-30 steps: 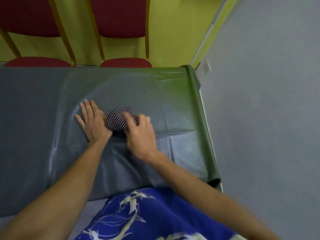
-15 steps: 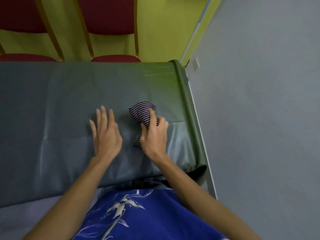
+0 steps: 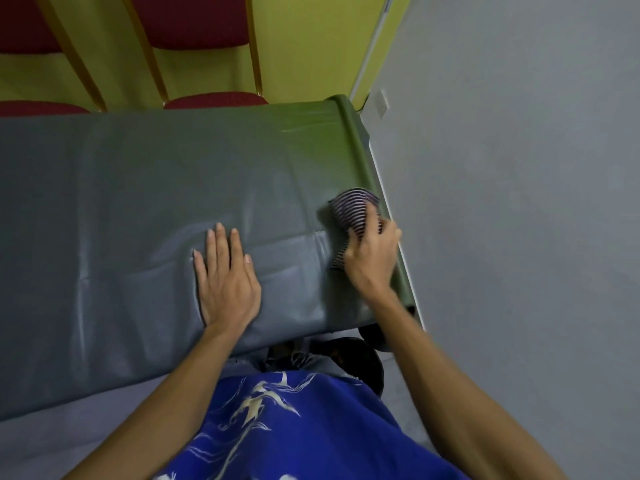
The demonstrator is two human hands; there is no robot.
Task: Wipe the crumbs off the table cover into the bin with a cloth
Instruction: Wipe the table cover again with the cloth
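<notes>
A grey-green table cover [image 3: 138, 202] spreads across the table. A striped purple-and-white cloth [image 3: 351, 211] lies bunched at the cover's right edge, and my right hand [image 3: 372, 258] grips it from the near side. My left hand [image 3: 225, 282] presses flat on the cover, fingers spread, left of the cloth. No crumbs show on the cover. A dark round shape [image 3: 360, 358] sits on the floor under the table's near right corner; I cannot tell whether it is the bin.
Two red chairs [image 3: 194, 26] with gold frames stand behind the table against a yellow wall. Grey floor [image 3: 519, 237] lies to the right of the table's edge. My blue patterned shirt [image 3: 294, 427] fills the bottom of the view.
My right hand has dragged the cloth from the middle of the cover to its right edge. My left hand stayed flat on the cover.
</notes>
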